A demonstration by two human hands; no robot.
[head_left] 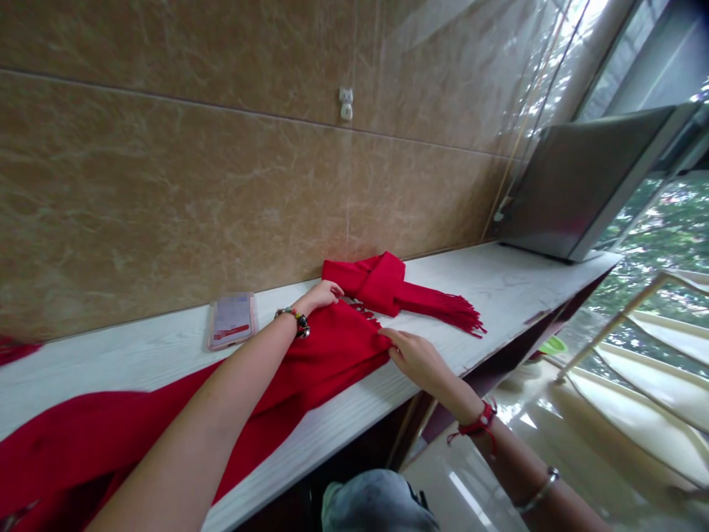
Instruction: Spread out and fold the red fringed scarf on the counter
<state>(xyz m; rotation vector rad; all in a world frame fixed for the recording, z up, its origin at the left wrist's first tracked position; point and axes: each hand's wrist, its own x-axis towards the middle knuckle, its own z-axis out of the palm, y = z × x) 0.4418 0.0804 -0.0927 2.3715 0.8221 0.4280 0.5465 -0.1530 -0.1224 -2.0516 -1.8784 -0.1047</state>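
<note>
A long red scarf [315, 362] lies spread along the white countertop, running off toward the lower left. My left hand [324, 294] pinches its far corner close to the wall, a beaded bracelet on the wrist. At the near corner of the same fringed end, my right hand [415, 358] grips the cloth between thumb and fingers. Just past this end sits a second red scarf [382, 284], folded over itself, with its fringe stretched out to the right. Part of the long scarf is hidden under my left forearm.
A phone [231, 321] lies by the wall, left of my left hand. At the counter's [498, 284] far right end stands a grey metal appliance [587, 181]. A cream rack [636, 355] stands on the floor at right. A small white hook [346, 103] is on the tiled wall.
</note>
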